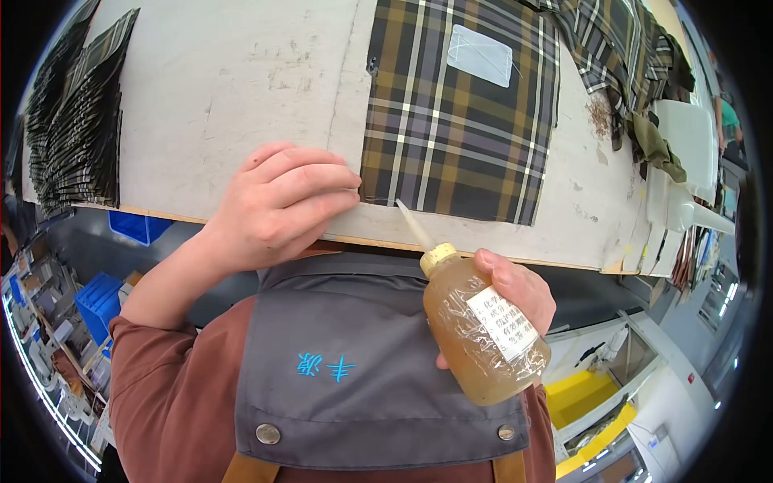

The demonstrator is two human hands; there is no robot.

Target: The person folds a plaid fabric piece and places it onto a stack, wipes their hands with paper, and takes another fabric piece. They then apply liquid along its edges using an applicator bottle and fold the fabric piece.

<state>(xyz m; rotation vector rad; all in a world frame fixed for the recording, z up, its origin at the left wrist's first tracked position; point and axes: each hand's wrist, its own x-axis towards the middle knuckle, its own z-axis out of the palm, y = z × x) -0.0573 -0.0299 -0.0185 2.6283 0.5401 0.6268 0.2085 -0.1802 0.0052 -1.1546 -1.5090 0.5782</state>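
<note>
My right hand (pixel 523 290) is wrapped round a squeeze bottle (pixel 459 330) of amber liquid, with a yellow cap, a long pale nozzle and a handwritten white label. The bottle tilts, its nozzle tip at the near edge of a plaid fabric piece (pixel 463 141) lying flat on the table. My left hand (pixel 282 201) is closed, fingers curled together, with its fingertips at the fabric's near left corner. Whatever may be between them is hidden. A thin thread shows along the near edge. On the fabric's upper part lies a small whitish patch (pixel 480 55).
A tall stack of plaid pieces (pixel 80 121) stands at the table's left end. Crumpled plaid cloth (pixel 616 40) and an olive scrap (pixel 656 149) lie at the right, near a white plastic container (pixel 684 145). The worn pale tabletop (pixel 241 80) ends just before my apron.
</note>
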